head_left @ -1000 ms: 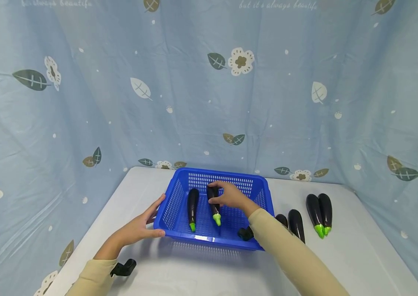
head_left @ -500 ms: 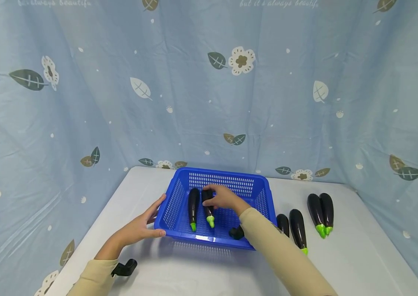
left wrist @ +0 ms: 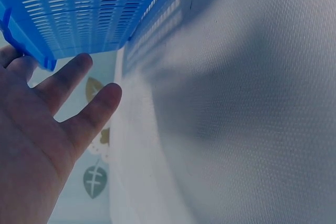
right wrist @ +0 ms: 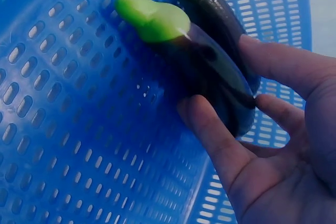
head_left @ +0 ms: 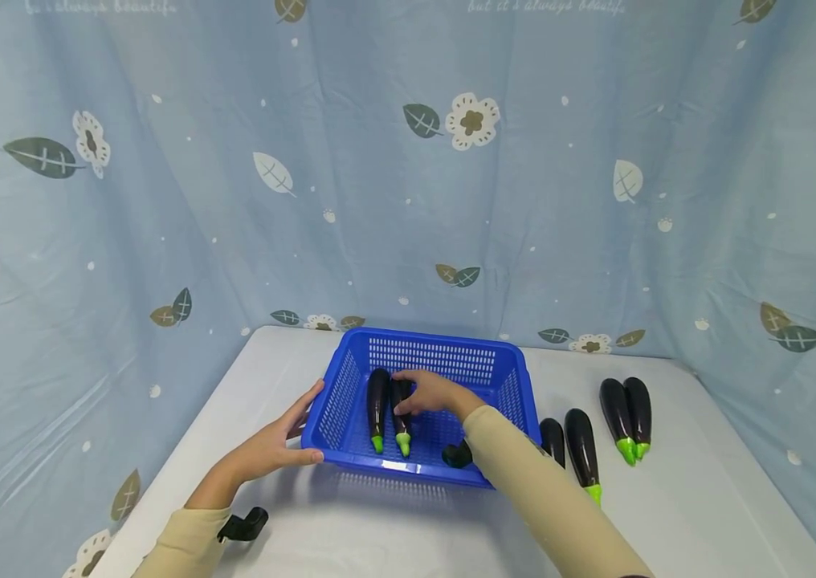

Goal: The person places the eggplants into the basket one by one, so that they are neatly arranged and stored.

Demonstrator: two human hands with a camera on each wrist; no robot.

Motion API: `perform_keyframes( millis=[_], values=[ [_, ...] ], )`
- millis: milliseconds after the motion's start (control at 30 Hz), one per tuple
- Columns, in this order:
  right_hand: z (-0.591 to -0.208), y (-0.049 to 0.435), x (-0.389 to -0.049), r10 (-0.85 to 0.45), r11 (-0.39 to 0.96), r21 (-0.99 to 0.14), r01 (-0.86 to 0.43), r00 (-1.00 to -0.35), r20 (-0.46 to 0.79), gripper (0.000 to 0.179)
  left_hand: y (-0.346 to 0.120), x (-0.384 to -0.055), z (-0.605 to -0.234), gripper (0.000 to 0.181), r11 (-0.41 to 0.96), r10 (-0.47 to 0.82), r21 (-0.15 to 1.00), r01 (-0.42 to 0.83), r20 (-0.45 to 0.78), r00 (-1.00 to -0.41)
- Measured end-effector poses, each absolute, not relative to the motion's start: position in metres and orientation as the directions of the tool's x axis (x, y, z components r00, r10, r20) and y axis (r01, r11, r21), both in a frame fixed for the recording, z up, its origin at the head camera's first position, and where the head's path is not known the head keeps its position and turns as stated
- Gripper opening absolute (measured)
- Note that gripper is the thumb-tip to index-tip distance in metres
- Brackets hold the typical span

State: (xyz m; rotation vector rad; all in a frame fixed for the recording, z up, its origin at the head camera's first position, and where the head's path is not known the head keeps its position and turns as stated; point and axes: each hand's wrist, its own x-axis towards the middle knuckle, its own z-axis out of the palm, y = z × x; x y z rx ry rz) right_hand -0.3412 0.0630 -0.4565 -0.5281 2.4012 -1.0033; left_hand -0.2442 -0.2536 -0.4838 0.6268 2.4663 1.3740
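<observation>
In the head view, a blue plastic basket (head_left: 437, 470) stands on the white table. My left hand (head_left: 263, 451) rests on its left front corner, thumb along the front rim and fingers along the left side; the left wrist view has its fingers spread and straight. Inside the basket lies a dark purple eggplant (head_left: 377, 401) with a green stem end. Right beside it my right hand (head_left: 433, 393) grips a second eggplant (right wrist: 210, 72), its pale green cap (right wrist: 152, 17) pointing away from the palm and its blunt end between thumb and fingers.
Two eggplants lie side by side at the right of the table (head_left: 704, 482). Another pair, one eggplant (head_left: 581, 445) nearer and one partly hidden by the right sleeve, lies close to the basket's right wall. A blue patterned curtain (head_left: 379, 201) hangs behind.
My right hand has moved left with the eggplant, bringing it close alongside the other one in the basket. My left hand has stayed at the basket corner.
</observation>
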Motion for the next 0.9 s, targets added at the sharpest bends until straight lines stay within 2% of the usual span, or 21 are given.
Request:
perform_keyframes(
  millis=[367,900],
  values=[
    [-0.455,0.068,-0.339,-0.51,0.667,-0.725,-0.174,-0.816,-0.274,0.07,-0.252,-0.243,-0.482,0.109,0.467,0.479,0.853,0.235,-0.02,-0.878],
    [-0.443,0.099,-0.325,-0.49,0.621,-0.754,-0.216,-0.858,-0.158,0.05,-0.248,-0.229,-0.479,0.109,0.49,0.453,0.848,0.202,-0.05,-0.89]
  ],
)
